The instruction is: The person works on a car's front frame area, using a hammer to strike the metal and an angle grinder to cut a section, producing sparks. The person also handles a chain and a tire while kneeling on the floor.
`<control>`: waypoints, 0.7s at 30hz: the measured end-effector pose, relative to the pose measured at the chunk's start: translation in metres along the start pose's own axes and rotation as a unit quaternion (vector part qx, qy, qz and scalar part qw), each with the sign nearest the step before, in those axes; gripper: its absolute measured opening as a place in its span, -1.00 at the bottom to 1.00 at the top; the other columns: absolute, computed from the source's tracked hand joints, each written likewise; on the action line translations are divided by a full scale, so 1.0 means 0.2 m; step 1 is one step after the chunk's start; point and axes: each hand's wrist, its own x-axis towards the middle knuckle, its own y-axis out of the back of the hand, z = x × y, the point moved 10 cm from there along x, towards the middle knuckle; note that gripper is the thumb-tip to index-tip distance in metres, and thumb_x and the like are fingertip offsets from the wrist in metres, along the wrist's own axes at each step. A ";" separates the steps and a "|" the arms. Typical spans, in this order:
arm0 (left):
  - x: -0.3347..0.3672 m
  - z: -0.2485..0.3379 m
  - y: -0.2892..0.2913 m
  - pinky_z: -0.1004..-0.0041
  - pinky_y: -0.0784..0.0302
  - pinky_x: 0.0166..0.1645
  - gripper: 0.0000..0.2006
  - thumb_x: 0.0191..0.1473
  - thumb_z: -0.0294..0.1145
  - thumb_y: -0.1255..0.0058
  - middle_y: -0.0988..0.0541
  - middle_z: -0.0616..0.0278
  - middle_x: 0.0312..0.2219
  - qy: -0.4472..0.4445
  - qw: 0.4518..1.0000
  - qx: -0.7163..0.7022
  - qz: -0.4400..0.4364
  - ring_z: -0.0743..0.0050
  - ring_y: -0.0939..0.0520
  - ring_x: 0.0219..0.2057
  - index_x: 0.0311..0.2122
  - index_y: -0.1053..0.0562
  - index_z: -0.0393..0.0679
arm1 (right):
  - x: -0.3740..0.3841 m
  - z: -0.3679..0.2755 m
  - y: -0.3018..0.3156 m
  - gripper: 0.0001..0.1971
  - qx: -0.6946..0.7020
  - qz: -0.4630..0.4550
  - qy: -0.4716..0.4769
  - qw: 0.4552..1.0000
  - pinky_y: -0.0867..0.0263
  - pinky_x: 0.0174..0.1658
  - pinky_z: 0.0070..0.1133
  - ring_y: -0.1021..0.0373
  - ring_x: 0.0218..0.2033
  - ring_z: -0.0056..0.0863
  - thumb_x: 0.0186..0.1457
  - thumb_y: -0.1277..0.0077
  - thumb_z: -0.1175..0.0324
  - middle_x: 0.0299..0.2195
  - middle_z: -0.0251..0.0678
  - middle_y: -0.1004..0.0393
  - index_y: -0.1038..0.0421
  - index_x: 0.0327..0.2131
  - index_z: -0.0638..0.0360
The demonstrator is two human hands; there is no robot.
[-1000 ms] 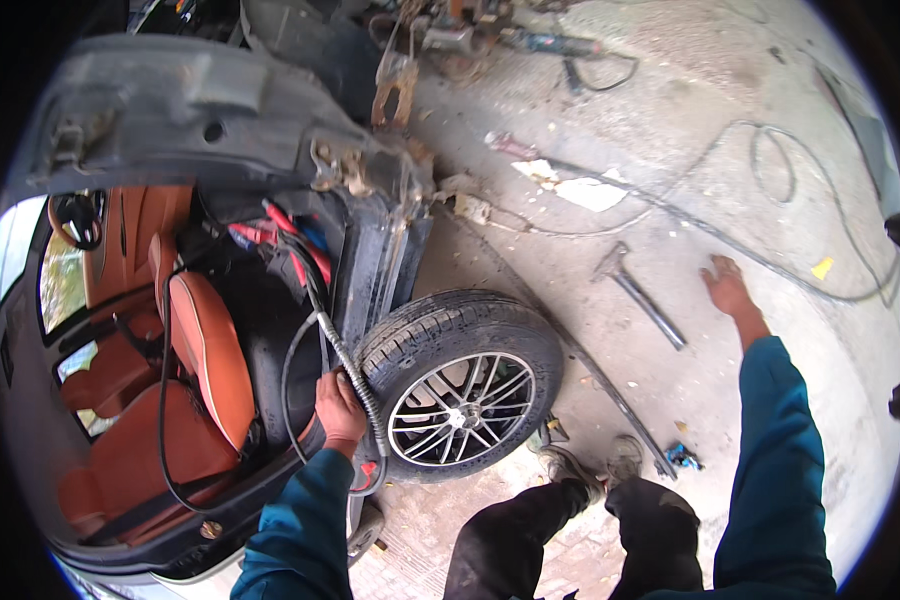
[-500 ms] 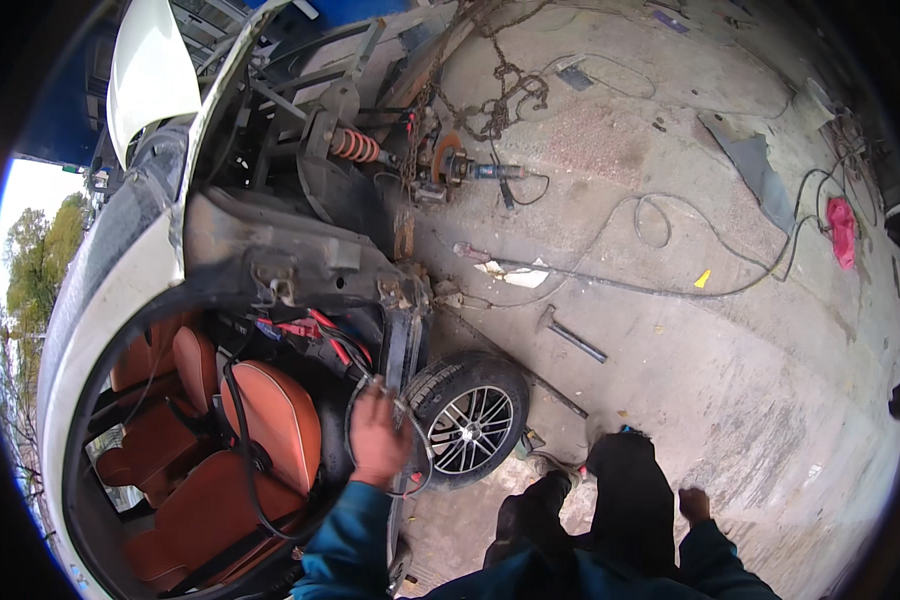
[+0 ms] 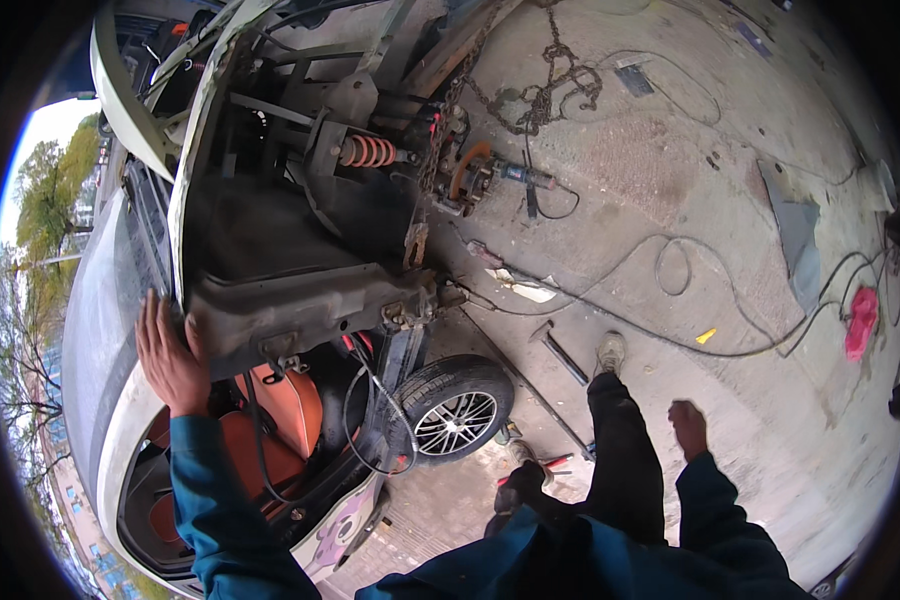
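My left hand (image 3: 173, 352) lies flat with its fingers stretched out on the white car body (image 3: 135, 395), where the windscreen pillar meets the fender. It holds nothing. My right hand (image 3: 688, 430) hangs over the concrete at my right, its fingers curled in a loose fist with nothing visible in it. Below and right of my left hand are the open door frame and an orange-brown seat (image 3: 295, 410). A wheel with a multi-spoke rim (image 3: 457, 422) leans beside the door opening. A black cable (image 3: 378, 385) loops between the cabin and the wheel.
Ahead are a bare wheel hub with a rusty disc (image 3: 470, 172), a red coil spring (image 3: 370, 152) and an angle grinder (image 3: 523, 176). A hammer (image 3: 565, 355), a long bar (image 3: 545, 400), chains (image 3: 545, 100), hoses and a pink cloth (image 3: 860, 325) lie on the floor.
My left hand has moved from the cable by the wheel to the windscreen pillar, left and forward. I have stepped forward, and my right hand has swung up in view.
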 end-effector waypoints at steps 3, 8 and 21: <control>-0.03 -0.03 -0.09 0.06 -0.25 0.48 -0.51 0.42 -0.14 0.02 -0.53 0.00 0.29 0.016 0.997 0.050 -0.048 -0.02 -0.49 0.34 0.31 -0.45 -0.21 | 0.25 -0.33 0.27 -0.52 0.282 0.000 -0.107 0.954 -0.48 -0.07 -0.50 -0.59 -0.17 -0.49 0.45 0.00 -0.02 -0.18 -0.27 -0.66 -0.49 0.14 0.21; -0.02 -0.04 -0.09 0.06 -0.26 0.48 -0.49 0.41 -0.16 0.01 -0.52 0.02 0.31 0.011 0.997 0.029 -0.071 0.02 -0.51 0.33 0.34 -0.43 -0.20 | 0.42 -0.43 0.30 -0.62 0.254 0.020 -0.153 0.955 -0.46 -0.24 -0.61 -0.58 -0.27 -0.51 0.45 -0.02 0.08 -0.21 -0.27 -0.64 -0.50 0.10 0.16; 0.01 -0.01 -0.07 -0.07 -0.22 0.49 -0.35 0.34 -0.04 -0.03 -0.47 -0.09 0.34 0.026 0.993 -0.021 -0.112 -0.10 -0.47 0.37 0.39 -0.37 -0.25 | 0.52 -0.82 -0.23 -0.62 -0.140 -0.189 -0.065 0.970 -0.52 -0.16 -0.34 -0.64 -0.31 -0.29 0.34 -0.07 0.13 -0.32 -0.09 -0.70 -0.60 -0.10 0.31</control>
